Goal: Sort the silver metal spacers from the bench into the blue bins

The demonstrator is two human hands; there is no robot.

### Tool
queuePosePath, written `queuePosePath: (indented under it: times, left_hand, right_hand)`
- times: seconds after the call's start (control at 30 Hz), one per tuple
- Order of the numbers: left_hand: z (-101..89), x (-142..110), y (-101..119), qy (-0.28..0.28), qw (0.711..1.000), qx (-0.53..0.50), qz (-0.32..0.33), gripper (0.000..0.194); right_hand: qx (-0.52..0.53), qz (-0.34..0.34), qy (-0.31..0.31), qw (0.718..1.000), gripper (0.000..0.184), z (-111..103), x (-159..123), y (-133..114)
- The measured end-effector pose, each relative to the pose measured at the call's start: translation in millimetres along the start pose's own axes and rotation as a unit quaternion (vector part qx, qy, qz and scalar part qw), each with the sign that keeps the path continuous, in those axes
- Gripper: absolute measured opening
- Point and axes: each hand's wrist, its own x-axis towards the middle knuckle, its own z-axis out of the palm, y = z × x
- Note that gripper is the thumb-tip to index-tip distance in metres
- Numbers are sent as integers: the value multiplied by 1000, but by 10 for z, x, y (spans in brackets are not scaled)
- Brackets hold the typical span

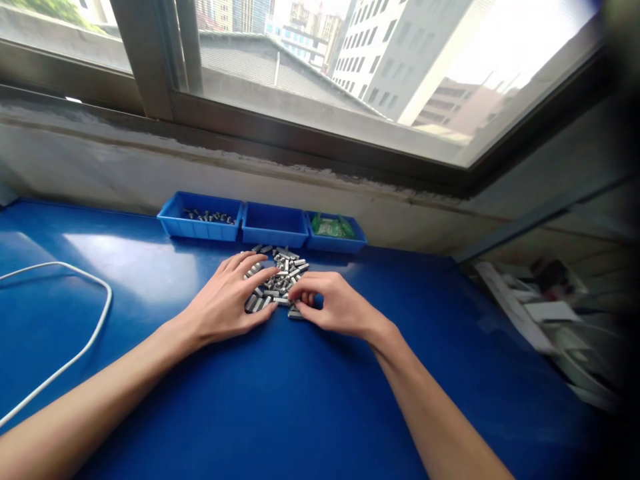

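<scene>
A pile of short silver metal pieces [287, 267], most of them shaped like small rods, lies on the blue tabletop in front of me. My left hand [227, 297] rests palm down over the pile's left side, its fingers apart, with several pieces lined up between thumb and forefinger. On the right edge of the pile my right hand [333, 300] is closed in a pinch, thumb and forefinger at a small metal piece [295, 313]. The fingertips partly hide that piece.
Behind the pile, three joined blue bins stand by the wall: a left bin [200, 230] with small screws, a middle bin [275, 235] and a right bin [340, 244] with green plastic bags. A white cable [107, 300] curves across the left. Blurred papers [550, 312] lie far right.
</scene>
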Motion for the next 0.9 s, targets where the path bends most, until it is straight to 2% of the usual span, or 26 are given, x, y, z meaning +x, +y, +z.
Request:
queuePosePath:
  times: [0.13,0.27,0.37,0.43,0.6,0.73,0.9]
  left_hand:
    - [20,9,-29,2,1000,-8,4,57]
    - [28,16,-56,6,1000,-6,3,64]
    - [16,22,-56,29,999,-11,22,65]
    - [1,30,-47,62,997,-25,45,59]
    - [-30,63,-24,150,982,-88,72,33]
    - [-36,83,-13,186,970,-152,36,26]
    - [-65,98,-2,197,957,-207,45,10]
  right_hand:
    - [16,1,17,1000,14,-24,9,-4]
    - [76,15,52,996,9,-50,12,-19]
    - [131,42,88,987,8,-14,37,-20]
    - [196,67,135,969,11,36,69,-11]
    - [346,123,264,892,27,174,164,12]
    - [391,132,272,869,29,264,214,-16]
    - [474,122,243,838,32,362,239,-93]
